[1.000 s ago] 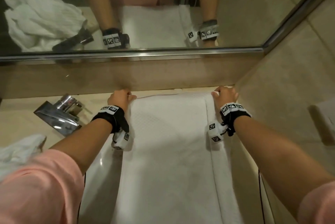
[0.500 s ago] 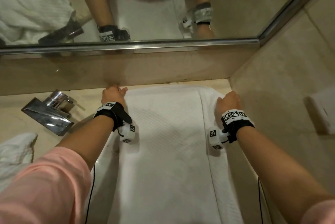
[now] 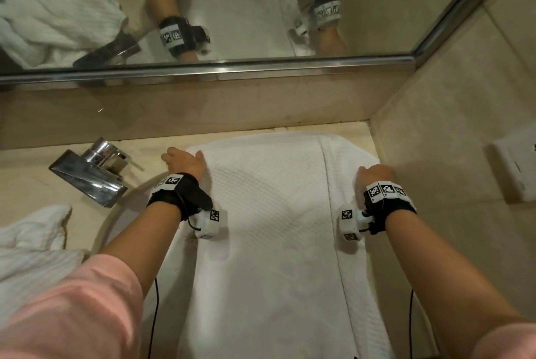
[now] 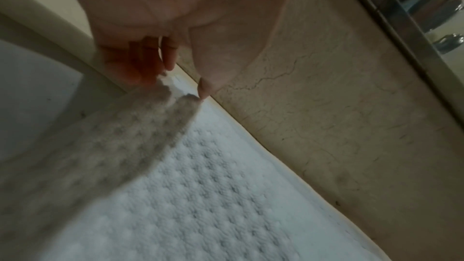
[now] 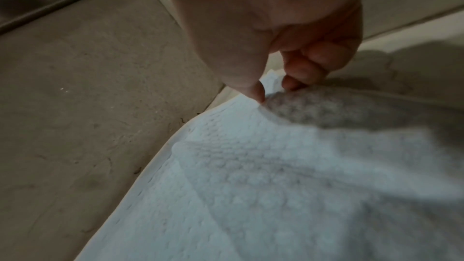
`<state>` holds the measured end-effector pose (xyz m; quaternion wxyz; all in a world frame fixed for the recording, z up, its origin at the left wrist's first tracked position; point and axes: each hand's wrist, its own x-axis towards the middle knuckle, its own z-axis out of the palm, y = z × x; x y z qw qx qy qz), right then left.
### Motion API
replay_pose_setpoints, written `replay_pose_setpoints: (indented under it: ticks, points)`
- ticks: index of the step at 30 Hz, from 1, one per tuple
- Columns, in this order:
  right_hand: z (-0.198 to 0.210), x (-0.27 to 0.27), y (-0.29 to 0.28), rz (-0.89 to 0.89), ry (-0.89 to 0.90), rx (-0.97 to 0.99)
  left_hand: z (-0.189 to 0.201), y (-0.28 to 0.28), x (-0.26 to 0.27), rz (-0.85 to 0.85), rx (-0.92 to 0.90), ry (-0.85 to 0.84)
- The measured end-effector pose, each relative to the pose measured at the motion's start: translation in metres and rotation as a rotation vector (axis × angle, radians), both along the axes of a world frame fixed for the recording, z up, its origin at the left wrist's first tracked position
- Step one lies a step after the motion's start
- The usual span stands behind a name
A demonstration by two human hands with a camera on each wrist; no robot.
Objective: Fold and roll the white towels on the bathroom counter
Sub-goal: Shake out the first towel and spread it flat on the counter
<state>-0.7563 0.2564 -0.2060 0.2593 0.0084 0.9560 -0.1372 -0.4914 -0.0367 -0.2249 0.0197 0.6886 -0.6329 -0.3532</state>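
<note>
Pink sleeves [image 3: 72, 300]; black wristbands [image 3: 181, 197], white coded tags [image 3: 385, 191].

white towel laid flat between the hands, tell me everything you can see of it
The white towel is waffle-textured cloth with a smooth border, folded into a long strip with a narrower layer showing along its right side. It lies flat on the counter, far end near the back wall. The left hand and right hand pinch its side edges there.
</note>
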Motion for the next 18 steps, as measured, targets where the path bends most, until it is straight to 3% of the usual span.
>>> replay_pose_setpoints:
  ticks: [9, 12, 15, 18]
  points:
    - [0.009, -0.005, 0.004, -0.053, -0.048, -0.100, 0.004, 0.005, -0.002, -0.022, 0.088, -0.094]
    - [0.014, -0.009, -0.004, -0.120, -0.101, -0.253, 0.006, 0.001, -0.003, -0.114, 0.076, -0.124]
    - [0.014, -0.012, -0.015, -0.272, -0.009, -0.403, 0.006, -0.005, -0.002, -0.219, 0.029, -0.173]
    - [0.013, -0.016, -0.023, -0.384, 0.131, -0.511, 0.006, -0.009, -0.001, -0.205, -0.048, -0.132]
